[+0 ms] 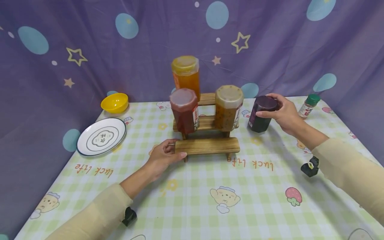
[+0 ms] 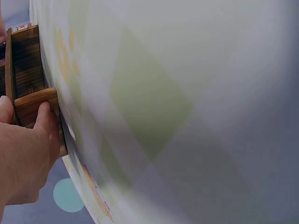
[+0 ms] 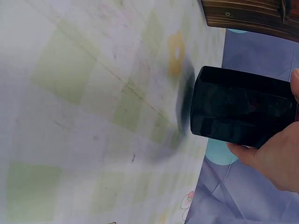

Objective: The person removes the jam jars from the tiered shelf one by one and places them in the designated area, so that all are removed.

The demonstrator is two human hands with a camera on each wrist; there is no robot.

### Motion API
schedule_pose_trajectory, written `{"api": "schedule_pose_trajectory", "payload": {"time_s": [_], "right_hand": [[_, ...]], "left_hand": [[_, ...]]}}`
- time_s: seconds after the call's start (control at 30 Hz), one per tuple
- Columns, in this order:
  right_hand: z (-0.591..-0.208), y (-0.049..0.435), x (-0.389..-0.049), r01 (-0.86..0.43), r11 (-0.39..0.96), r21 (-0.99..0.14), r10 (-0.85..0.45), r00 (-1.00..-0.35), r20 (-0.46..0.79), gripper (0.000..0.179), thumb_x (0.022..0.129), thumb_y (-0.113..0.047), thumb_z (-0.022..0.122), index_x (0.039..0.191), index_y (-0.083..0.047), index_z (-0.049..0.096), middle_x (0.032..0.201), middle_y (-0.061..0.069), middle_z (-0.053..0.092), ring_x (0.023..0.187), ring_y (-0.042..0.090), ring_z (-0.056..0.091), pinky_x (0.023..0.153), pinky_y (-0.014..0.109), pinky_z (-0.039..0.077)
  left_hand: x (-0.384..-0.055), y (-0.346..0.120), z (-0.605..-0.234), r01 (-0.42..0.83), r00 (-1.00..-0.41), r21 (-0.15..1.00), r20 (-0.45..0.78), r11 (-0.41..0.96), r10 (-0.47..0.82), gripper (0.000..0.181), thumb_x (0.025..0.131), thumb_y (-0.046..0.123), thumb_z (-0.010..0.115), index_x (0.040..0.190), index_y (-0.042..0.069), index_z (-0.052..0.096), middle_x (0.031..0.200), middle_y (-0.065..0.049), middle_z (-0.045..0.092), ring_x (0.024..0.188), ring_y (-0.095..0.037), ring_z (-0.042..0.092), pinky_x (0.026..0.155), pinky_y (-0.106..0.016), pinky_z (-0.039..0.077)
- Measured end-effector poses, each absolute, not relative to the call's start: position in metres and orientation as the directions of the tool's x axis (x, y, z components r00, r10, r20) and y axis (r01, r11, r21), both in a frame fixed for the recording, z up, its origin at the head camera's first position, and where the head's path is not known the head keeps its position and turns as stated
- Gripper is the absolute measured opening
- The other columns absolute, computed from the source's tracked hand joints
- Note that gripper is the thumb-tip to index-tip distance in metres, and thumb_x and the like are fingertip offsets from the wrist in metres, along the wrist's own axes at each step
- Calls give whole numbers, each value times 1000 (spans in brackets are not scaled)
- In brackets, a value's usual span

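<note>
My left hand [image 1: 162, 159] grips the left end of the bottom step of a three-tier wooden rack [image 1: 207, 146], thumb on top; the left wrist view shows its fingers [image 2: 44, 116] against the wood. To the right of the rack, my right hand [image 1: 286, 113] holds a dark purple jar [image 1: 258, 120] around its upper part. In the right wrist view, a shadow lies beside the base of this jar [image 3: 243, 105], close over the cloth. On the middle step stand a red jar [image 1: 183, 115] and a seedy amber jar [image 1: 227, 111]. An orange jar [image 1: 192, 80] is on the top step.
A white plate [image 1: 117, 137] with a dark rim lies at the left, with a yellow bowl [image 1: 115, 104] behind it. A green-capped shaker bottle [image 1: 306, 108] stands at the back right. The checked tablecloth [image 1: 192, 206] reaches back to a purple curtain [image 1: 150, 66].
</note>
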State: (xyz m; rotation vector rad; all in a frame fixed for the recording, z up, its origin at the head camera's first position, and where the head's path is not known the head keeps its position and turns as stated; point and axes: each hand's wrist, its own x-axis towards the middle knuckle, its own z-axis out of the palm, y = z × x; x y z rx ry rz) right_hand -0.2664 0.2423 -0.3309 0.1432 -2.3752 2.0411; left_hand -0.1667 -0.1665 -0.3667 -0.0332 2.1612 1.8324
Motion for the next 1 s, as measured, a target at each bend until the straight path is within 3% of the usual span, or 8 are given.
{"api": "schedule_pose_trajectory", "payload": {"time_s": [1.0], "right_hand": [[-344,247,-267,-128,336,-933,-117,-989,94,79,82,-15,78,146,-9,32,128,7,47,108,7,53,80,13,49]], "left_hand": [[-167,-166,-368,-212,-954,964,-240,163,177,66,84,14,75,141,9,42,135,-17,50,128,-32,45,101,-42,44]]}}
